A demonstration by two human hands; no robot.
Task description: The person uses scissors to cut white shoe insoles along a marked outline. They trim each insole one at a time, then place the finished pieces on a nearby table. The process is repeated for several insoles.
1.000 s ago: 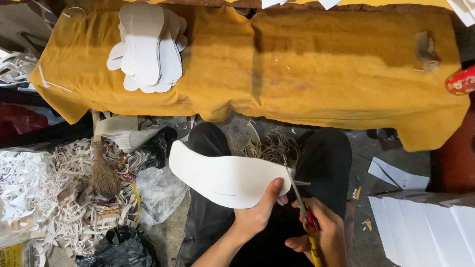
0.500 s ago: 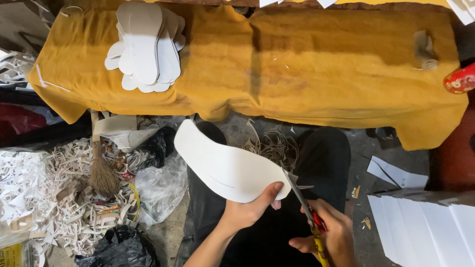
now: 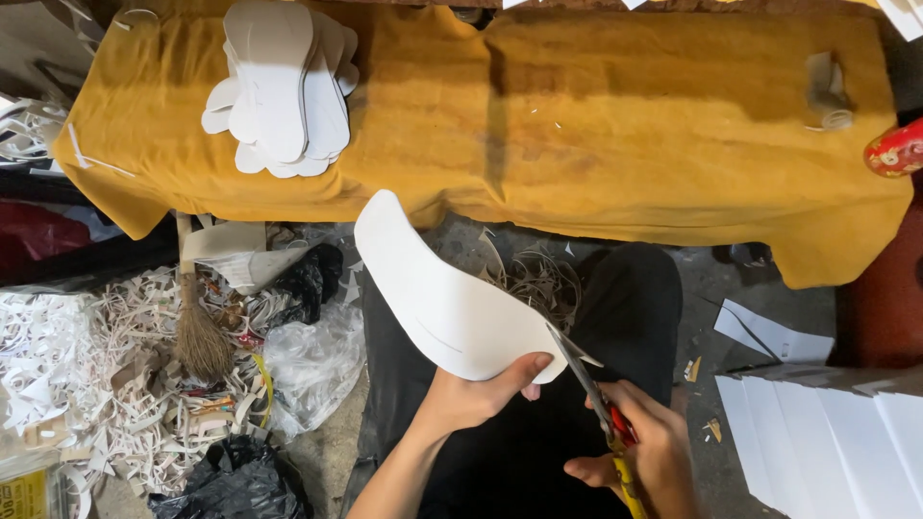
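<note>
My left hand (image 3: pixel 478 394) grips the near end of a white insole-shaped sheet (image 3: pixel 437 291), which slants up and to the left over my dark-trousered lap. In my right hand (image 3: pixel 646 452) is a pair of scissors (image 3: pixel 594 389) with red and yellow handles. Their blades meet the sheet's lower right edge, beside my left thumb. A stack of several cut white insole shapes (image 3: pixel 282 88) lies on the mustard-yellow cloth (image 3: pixel 577 125) that covers the bench ahead of me.
White paper trimmings (image 3: pixel 87 375) and a small broom (image 3: pixel 197 327) litter the floor at left, with clear and black plastic bags. Rectangular white sheets (image 3: pixel 827 437) are stacked at right. A red object (image 3: pixel 894 149) pokes in at the right edge.
The white sheet has swung from nearly level to steeply tilted, its far tip rising to the left. Both hands stay low over my lap, with the scissors still at the sheet's edge.
</note>
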